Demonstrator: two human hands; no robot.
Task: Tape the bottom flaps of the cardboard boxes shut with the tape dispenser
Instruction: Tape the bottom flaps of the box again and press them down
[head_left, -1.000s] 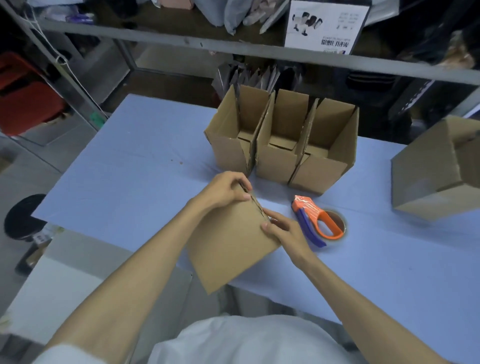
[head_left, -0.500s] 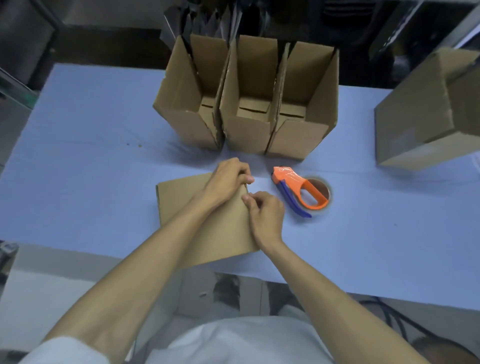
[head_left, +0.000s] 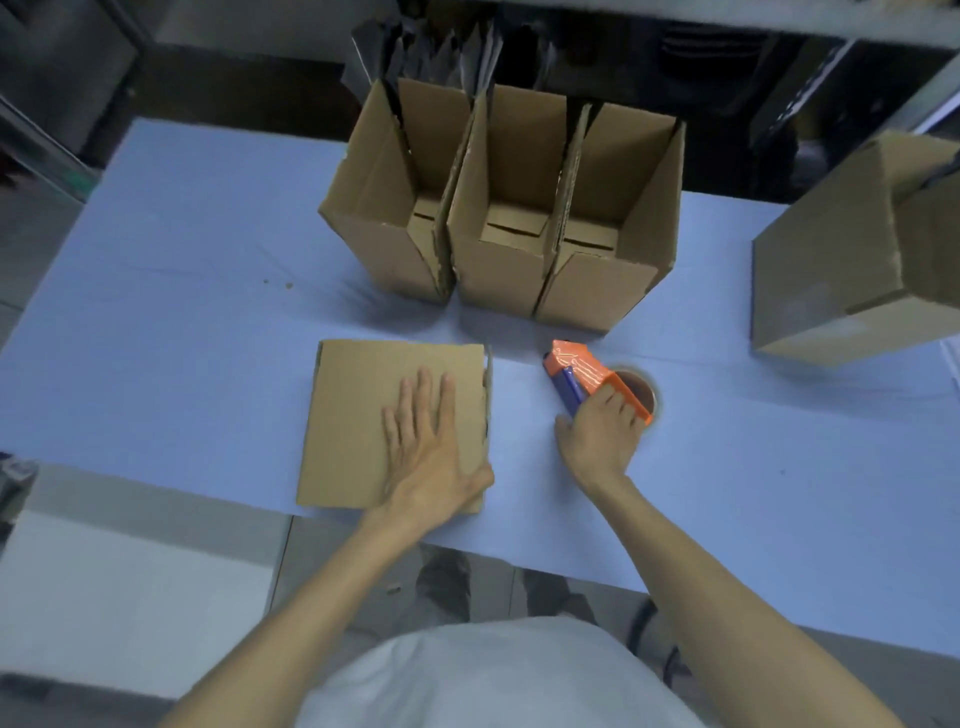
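Our view looks down on the left hand (head_left: 423, 441), fingers straight and slightly spread, pressing palm-down on a flattened cardboard box (head_left: 353, 415). The hand lies over the box's right half, with the thumb at its right side. The box lies flat on the blue counter (head_left: 182, 312), its near side reaching the counter's near edge.

Just right of the box, and apart from it, we see the right hand (head_left: 597, 436) with its fingers curled over the orange handle of the tape dispenser (head_left: 579, 371). The dispenser's orange nose points toward the far edge, and its brown tape roll (head_left: 641, 400) shows beyond the knuckles. We cannot tell whether the dispenser rests on the counter or is lifted just clear of it.

Farther out, three upright boxes (head_left: 498, 249) stand side by side toward the far edge, walls touching and tops open. A larger box (head_left: 831, 260) sits well apart at the right edge. A white shirt (head_left: 493, 675) fills the foreground below the near edge.
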